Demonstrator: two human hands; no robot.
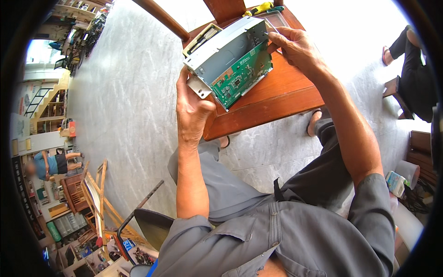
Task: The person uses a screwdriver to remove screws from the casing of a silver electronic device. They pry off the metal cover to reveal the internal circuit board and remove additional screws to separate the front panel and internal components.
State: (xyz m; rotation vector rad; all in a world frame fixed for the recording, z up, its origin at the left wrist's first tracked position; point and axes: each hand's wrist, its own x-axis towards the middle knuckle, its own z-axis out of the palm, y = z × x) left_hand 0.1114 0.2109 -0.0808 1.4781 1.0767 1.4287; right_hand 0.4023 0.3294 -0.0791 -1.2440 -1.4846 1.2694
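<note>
An open metal chassis (224, 51), with a green circuit board (242, 76) along its near side, is held tilted over a reddish-brown wooden stool or chair seat (277, 97). My left hand (191, 104) is closed around its left end, the thumb below a perforated metal bracket (199, 87). At the opposite end, my right hand (295, 48) has its thumb and fingers closed at the chassis's edge. A thin pale strip shows by those fingertips; whether they hold it too is unclear. Behind the chassis lies a cream-framed part (203, 39), partly hidden.
A yellow-and-black-handled tool (259, 8) and a shallow clear tray (277, 19) lie at the seat's far end. Another person in dark clothes (415, 78) sits at the right. A wooden frame (99, 194) leans at lower left, and a person in blue (46, 166) stands farther off.
</note>
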